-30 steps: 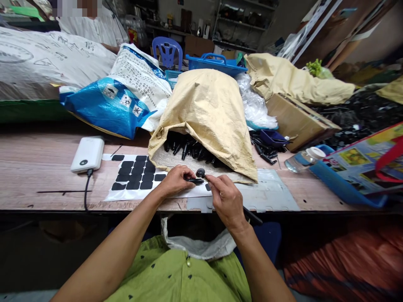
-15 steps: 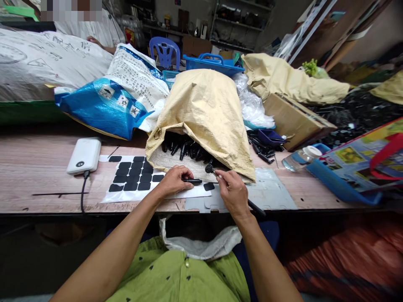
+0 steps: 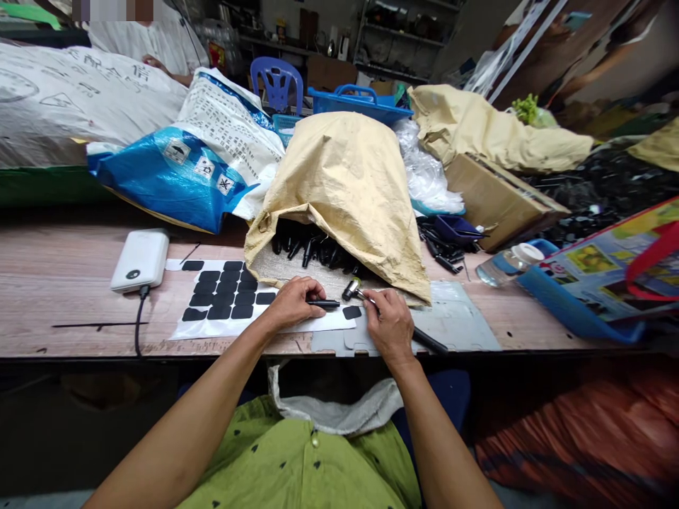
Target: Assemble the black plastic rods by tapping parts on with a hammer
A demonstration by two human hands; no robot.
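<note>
My left hand (image 3: 298, 302) rests on the white sheet, its fingers closed around a thin black pen-like rod (image 3: 331, 305) that points right. My right hand (image 3: 391, 324) is wrapped round a small hammer (image 3: 431, 342). The hammer's head, metal with dark faces, is just right of the rod and apart from it; its black handle sticks out below my palm. Black square pads (image 3: 218, 298) sit in rows on the white sheet (image 3: 185, 331). Directly ahead, a tan sack (image 3: 347, 166) lies with its mouth open toward me, several black slender parts (image 3: 308, 253) inside.
A white power bank (image 3: 141, 260) with a cable stands at left. On the right are a clear bottle (image 3: 506, 265), a blue tray (image 3: 578, 311) and loose black parts (image 3: 443, 254). A blue-white sack (image 3: 175, 177) lies back left. A person (image 3: 153, 46) sits beyond it.
The hammer has turned in my right hand: its head has tipped and its handle has swung up to lie flatter. My left hand and the rod stay nearly still. Someone's arm now shows at upper right.
</note>
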